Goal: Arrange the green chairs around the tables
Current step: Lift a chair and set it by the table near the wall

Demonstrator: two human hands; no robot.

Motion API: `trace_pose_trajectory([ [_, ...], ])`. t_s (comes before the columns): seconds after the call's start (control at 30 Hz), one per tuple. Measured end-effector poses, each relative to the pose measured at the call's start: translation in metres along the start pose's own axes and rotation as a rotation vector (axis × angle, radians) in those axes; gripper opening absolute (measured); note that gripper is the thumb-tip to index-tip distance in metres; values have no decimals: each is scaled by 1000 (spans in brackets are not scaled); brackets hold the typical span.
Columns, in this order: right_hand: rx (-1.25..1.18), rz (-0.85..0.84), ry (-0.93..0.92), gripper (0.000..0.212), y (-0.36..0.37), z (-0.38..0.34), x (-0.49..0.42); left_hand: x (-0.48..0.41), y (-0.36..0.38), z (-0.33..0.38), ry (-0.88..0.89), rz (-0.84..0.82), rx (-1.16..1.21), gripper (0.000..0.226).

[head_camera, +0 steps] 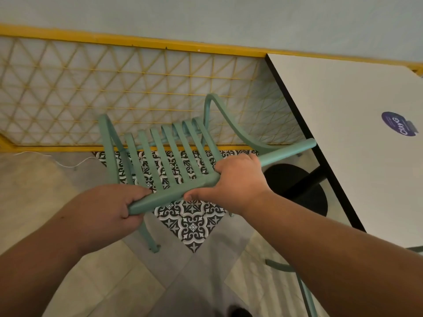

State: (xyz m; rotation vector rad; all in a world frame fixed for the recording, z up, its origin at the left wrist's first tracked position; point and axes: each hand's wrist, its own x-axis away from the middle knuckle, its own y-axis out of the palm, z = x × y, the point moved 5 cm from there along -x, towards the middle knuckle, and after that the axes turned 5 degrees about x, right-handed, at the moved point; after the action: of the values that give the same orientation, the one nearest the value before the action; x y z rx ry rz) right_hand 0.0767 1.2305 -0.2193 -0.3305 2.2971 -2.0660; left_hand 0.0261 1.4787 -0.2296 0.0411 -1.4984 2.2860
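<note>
A green slatted chair (169,152) stands in front of me, seen from above and behind, its seat mostly hidden. My left hand (107,209) grips the left end of its top back rail. My right hand (238,179) is closed around the same rail further right. The white table (343,110) with a black edge lies at the right, close to the chair's right armrest. Part of a second green chair (304,291) shows under the table's near corner.
A yellow-framed lattice panel (114,88) runs along the wall right behind the chair. The table's black round base (309,200) sits on the floor at the right. A white cable (68,164) lies on the tiles at the left. A purple sticker (396,124) marks the tabletop.
</note>
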Motion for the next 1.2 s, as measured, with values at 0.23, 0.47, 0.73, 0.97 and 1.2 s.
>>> trace_pose_trajectory([
  [0.23,1,-38,-153,86,-10,24,2,-1,1,24,-88,53,-232,53],
  [0.47,100,3,-38,116,-41,115,-20,-46,14,110,37,202,-54,67],
  [0.73,100,-100,-38,110,-39,159,-47,-112,37,156,145,108,-135,25],
  [0.97,227,-166,-117,110,-25,161,-55,-128,44,158,165,116,-194,10],
  [1.2,226,-181,-87,101,-28,157,-50,-124,45,154,181,128,-181,9],
])
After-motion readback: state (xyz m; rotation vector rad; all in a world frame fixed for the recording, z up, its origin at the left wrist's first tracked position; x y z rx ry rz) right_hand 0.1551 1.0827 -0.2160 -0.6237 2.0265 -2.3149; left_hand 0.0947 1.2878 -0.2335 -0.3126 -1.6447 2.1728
